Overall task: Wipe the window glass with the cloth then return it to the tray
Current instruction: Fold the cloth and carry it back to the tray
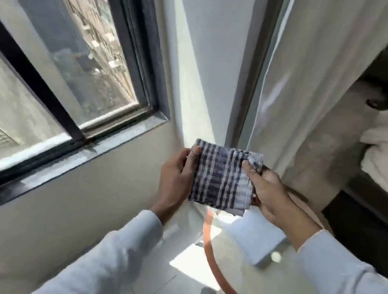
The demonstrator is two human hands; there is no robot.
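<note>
The cloth, checked in dark blue and white and folded into a rough square, is held up between both hands, clear of any surface. Its left edge is pinched by the left hand, thumb on the front face; its upper right corner is clamped by the right hand, fingers closed over a bunched bit of fabric. Below the right hand a white tray is seen lying on a round glass table with an orange rim. Up and to the left of the left hand, the window glass is set in a black frame. Beyond the right hand a pale curtain hangs.
</note>
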